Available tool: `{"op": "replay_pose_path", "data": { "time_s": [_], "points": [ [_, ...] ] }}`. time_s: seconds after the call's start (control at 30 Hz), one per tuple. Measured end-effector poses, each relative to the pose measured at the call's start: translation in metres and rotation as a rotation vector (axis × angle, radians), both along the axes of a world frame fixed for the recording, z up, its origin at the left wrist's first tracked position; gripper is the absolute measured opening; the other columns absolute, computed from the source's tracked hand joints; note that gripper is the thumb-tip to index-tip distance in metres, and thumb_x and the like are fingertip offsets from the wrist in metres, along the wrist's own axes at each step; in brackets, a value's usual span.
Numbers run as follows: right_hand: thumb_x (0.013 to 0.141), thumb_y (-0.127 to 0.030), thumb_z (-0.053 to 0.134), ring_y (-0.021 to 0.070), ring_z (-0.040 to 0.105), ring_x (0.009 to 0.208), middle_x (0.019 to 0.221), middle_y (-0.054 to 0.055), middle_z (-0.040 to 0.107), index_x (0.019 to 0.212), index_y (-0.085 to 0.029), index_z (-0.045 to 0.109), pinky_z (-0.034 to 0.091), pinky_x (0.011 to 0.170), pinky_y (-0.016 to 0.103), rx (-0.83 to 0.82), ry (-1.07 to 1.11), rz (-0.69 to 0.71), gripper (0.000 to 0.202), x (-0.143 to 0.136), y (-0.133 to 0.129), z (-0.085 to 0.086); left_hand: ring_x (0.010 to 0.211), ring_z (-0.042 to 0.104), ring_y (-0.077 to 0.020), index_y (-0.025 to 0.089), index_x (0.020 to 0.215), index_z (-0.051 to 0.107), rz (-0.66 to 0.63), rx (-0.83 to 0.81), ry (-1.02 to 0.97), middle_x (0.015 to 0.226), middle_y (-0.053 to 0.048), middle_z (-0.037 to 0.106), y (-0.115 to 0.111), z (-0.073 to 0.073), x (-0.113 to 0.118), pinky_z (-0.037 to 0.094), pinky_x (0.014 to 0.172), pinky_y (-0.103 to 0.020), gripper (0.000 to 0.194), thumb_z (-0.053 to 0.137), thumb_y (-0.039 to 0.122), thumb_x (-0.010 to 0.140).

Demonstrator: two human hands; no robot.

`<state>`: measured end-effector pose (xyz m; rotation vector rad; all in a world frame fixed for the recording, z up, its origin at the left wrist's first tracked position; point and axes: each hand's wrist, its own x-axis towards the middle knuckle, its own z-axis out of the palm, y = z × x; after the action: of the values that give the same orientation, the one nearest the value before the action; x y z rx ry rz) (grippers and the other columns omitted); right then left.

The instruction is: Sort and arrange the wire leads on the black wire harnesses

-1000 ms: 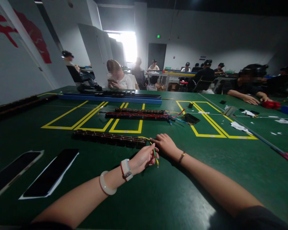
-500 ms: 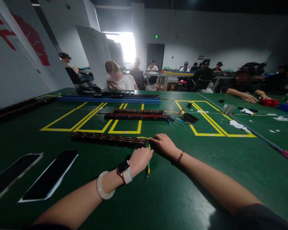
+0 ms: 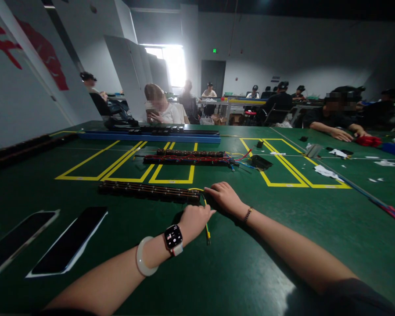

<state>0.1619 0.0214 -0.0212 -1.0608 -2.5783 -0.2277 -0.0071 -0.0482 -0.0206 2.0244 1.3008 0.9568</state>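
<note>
Between the near and far edges of the bench (image 3: 266, 267), a dark strip (image 3: 145, 190) lies lengthwise, its wired end turned toward both hands, presumably for easy reach. With the left hand (image 3: 194, 220) I hold a yellow-green wire (image 3: 208, 230), fingers curled round it, apparently to steady it; its tip hangs clear below. The right hand (image 3: 224, 197) rests beside the strip's right end, perhaps bracing it; I cannot tell whether its grip pinches anything.

Green desk (image 3: 266, 281) here, yellow tape (image 3: 171, 181) across it; 2 phones (image 3: 72, 241) near left, 1 dark strip (image 3: 148, 191) left of centre, 2 more strips (image 3: 187, 161) beyond, blue bar (image 3: 151, 138) behind, paper scraps (image 3: 327, 171) right.
</note>
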Motion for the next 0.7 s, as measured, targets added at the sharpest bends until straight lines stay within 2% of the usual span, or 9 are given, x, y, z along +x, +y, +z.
{"op": "replay_pose_path", "data": {
  "time_s": [0.07,0.17,0.23,0.3,0.4,0.53,0.7],
  "points": [
    [0.094,-0.028,0.047,0.0202,0.053,0.099,0.108,0.011,0.061,0.128,-0.019,0.053,0.037,0.090,0.036,-0.060,0.078,-0.021,0.036,-0.003,-0.003,0.005,0.069,0.054,-0.0224,0.020,0.063,0.052,-0.075,0.005,-0.050,0.054,-0.001,0.039,-0.003,0.006,0.002,0.035,0.065,-0.026,0.029,0.065,0.041,0.077],
    [0.087,-0.047,0.055,0.0229,0.050,0.107,0.116,0.013,0.057,0.133,-0.018,0.048,0.035,0.093,0.039,-0.187,0.163,-0.012,0.055,-0.008,-0.007,0.007,0.065,0.051,-0.0185,0.019,0.063,0.054,-0.189,0.047,0.013,0.057,-0.003,0.045,-0.007,0.014,0.004,0.034,0.065,-0.026,0.027,0.061,0.039,0.080],
    [0.080,-0.051,0.061,0.0243,0.047,0.111,0.121,0.013,0.055,0.135,-0.017,0.045,0.034,0.095,0.040,-0.255,0.160,-0.002,0.067,-0.010,-0.008,0.006,0.062,0.049,-0.0156,0.019,0.061,0.052,-0.236,0.059,0.068,0.060,-0.003,0.048,-0.009,0.018,0.005,0.033,0.063,-0.025,0.030,0.056,0.038,0.084],
    [0.077,-0.050,0.065,0.0246,0.046,0.110,0.121,0.014,0.054,0.135,-0.017,0.045,0.033,0.095,0.039,-0.303,0.141,-0.020,0.070,-0.011,-0.006,0.004,0.057,0.047,-0.0131,0.019,0.062,0.052,-0.274,0.004,0.057,0.060,-0.001,0.050,-0.009,0.020,0.005,0.032,0.059,-0.025,0.030,0.053,0.039,0.085],
    [0.073,-0.047,0.069,0.0238,0.048,0.104,0.112,0.011,0.060,0.129,-0.019,0.052,0.034,0.092,0.039,-0.377,0.137,-0.065,0.065,-0.008,0.000,0.006,0.048,0.043,-0.0100,0.019,0.069,0.051,-0.334,-0.243,-0.064,0.055,0.002,0.048,-0.007,0.022,0.005,0.031,0.051,-0.023,0.029,0.049,0.042,0.086],
    [0.077,-0.041,0.066,0.0213,0.055,0.093,0.096,0.006,0.066,0.109,-0.020,0.067,0.039,0.085,0.035,-0.530,0.205,-0.090,0.038,-0.001,0.010,0.007,0.036,0.038,-0.0071,0.018,0.074,0.048,-0.385,-0.617,-0.296,0.049,0.006,0.046,0.000,0.020,0.005,0.030,0.040,-0.020,0.033,0.045,0.049,0.086],
    [0.081,-0.034,0.059,0.0156,0.061,0.076,0.086,0.003,0.070,0.095,-0.015,0.069,0.044,0.071,0.026,-0.819,0.470,-0.053,0.026,0.001,0.017,0.000,0.040,0.044,-0.0073,0.017,0.079,0.049,-0.376,-0.858,-0.667,0.053,0.004,0.049,0.007,0.013,0.004,0.033,0.040,-0.018,0.029,0.049,0.045,0.086]
  ]
}}
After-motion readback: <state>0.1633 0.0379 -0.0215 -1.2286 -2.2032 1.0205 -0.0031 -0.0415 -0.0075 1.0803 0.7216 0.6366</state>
